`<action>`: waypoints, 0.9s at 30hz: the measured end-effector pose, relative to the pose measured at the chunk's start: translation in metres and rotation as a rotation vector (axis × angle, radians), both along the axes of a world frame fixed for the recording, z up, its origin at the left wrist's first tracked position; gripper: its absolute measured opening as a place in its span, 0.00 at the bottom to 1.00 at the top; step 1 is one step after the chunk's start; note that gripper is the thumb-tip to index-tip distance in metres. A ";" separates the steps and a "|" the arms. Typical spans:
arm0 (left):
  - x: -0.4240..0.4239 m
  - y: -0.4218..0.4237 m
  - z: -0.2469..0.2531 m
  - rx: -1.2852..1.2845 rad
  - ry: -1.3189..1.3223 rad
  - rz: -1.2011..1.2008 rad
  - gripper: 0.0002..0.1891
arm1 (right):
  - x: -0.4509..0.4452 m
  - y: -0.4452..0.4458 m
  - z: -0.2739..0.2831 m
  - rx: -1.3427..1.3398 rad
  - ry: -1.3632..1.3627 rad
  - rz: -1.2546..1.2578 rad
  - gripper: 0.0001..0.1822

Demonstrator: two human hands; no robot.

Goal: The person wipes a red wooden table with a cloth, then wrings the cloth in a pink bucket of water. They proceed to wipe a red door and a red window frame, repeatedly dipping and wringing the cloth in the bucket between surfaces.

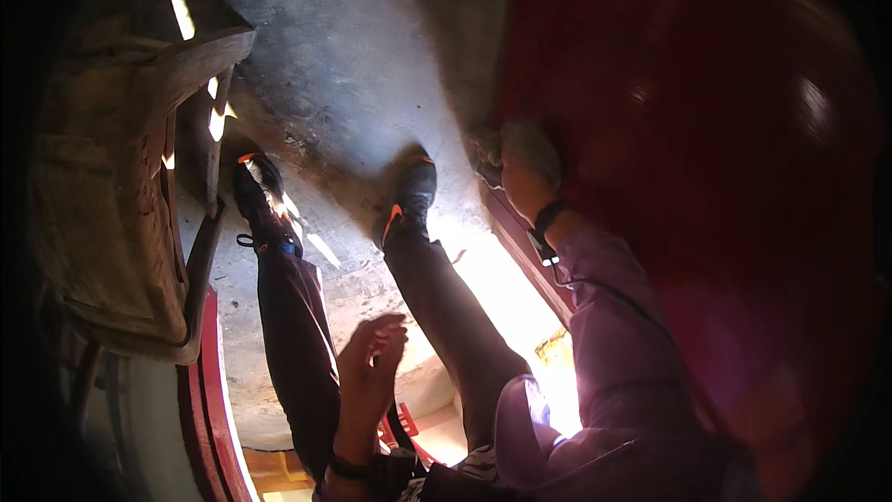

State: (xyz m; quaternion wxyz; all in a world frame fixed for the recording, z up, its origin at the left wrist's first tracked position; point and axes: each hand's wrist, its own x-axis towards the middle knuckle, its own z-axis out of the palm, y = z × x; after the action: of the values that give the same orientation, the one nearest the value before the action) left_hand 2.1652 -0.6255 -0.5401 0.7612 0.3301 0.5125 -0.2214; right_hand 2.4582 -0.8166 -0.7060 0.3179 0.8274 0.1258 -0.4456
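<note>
My right hand [531, 171] is at the left edge of a large, glossy dark red panel [662, 188] that looks like a door. A small, dark, lumpy thing [488, 157] shows beside the fingers; shadow hides whether they grip it or the panel's edge. A black band [550, 217] circles that wrist, and a cable runs from it along the purple sleeve. Lower down, my left hand [373, 362] hangs in front of my legs. Its fingers are loosely curled and apart from the thumb, with nothing visible in them.
At left stands a worn wooden chair [111, 216], close to my left shoe [261, 195]. My right shoe [416, 195] rests on the grey concrete floor [327, 49]. A red frame [205, 397] runs along the lower left. Strong sunlight bleaches a patch between my right leg and the panel.
</note>
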 end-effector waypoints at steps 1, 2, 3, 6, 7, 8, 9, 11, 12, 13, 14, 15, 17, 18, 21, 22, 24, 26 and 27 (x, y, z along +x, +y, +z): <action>-0.010 -0.002 -0.005 0.044 -0.009 0.024 0.12 | -0.006 0.011 0.026 -0.012 0.032 -0.030 0.06; -0.010 0.000 -0.008 0.048 -0.029 0.064 0.12 | -0.004 0.018 0.058 -0.037 0.044 -0.062 0.06; -0.016 0.003 -0.016 0.056 -0.023 0.070 0.12 | -0.017 0.023 0.108 0.127 0.008 0.024 0.07; -0.010 0.013 -0.020 0.067 -0.044 0.113 0.13 | -0.027 -0.007 0.219 0.516 -0.116 0.340 0.15; -0.009 0.015 -0.022 0.071 -0.046 0.121 0.14 | -0.031 0.002 0.254 0.550 -0.101 0.211 0.14; -0.007 0.018 -0.025 0.081 -0.065 0.114 0.14 | -0.034 0.024 0.297 0.592 -0.083 0.088 0.14; -0.001 0.021 -0.023 0.083 -0.092 0.109 0.15 | -0.046 -0.002 0.338 0.551 -0.080 0.160 0.17; -0.001 0.022 -0.026 0.080 -0.101 0.077 0.16 | -0.070 -0.073 0.421 0.433 -0.108 0.339 0.23; -0.003 0.020 -0.029 0.072 -0.091 0.066 0.16 | -0.081 -0.116 0.464 0.345 -0.132 0.447 0.27; -0.006 0.021 -0.029 0.082 -0.076 0.044 0.17 | -0.088 -0.132 0.490 0.326 -0.174 0.387 0.31; -0.011 0.022 -0.028 0.091 -0.053 0.028 0.17 | -0.086 -0.116 0.505 0.246 -0.171 0.372 0.29; -0.022 0.027 -0.024 0.111 -0.043 -0.006 0.17 | -0.082 -0.098 0.525 0.173 -0.167 0.356 0.28; -0.044 0.031 -0.014 0.107 -0.087 -0.032 0.17 | -0.085 -0.103 0.532 0.150 -0.200 0.376 0.29; -0.056 0.044 -0.003 0.147 -0.104 -0.043 0.16 | -0.091 -0.126 0.506 0.247 -0.218 0.405 0.31; -0.061 0.047 0.055 0.087 -0.084 -0.071 0.16 | -0.079 -0.094 0.445 0.347 -0.334 0.553 0.27; -0.066 0.047 0.070 0.038 -0.152 -0.001 0.15 | -0.073 -0.076 0.423 0.335 -0.283 0.517 0.26; -0.042 0.054 0.105 -0.011 -0.303 -0.140 0.19 | -0.054 -0.042 0.396 0.214 -0.089 0.289 0.24; -0.013 0.062 0.136 0.125 -0.415 -0.268 0.24 | -0.058 -0.010 0.376 0.394 -0.132 0.107 0.22; 0.002 0.064 0.147 0.255 -0.467 -0.330 0.28 | -0.073 -0.002 0.376 0.605 -0.243 0.026 0.23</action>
State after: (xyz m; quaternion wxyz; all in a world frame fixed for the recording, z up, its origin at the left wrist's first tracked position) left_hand 2.1673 -0.5619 -0.3936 0.7646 0.5436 0.2867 -0.1942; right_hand 2.3855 -0.8189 -0.3297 0.0761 0.9297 0.2243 -0.2820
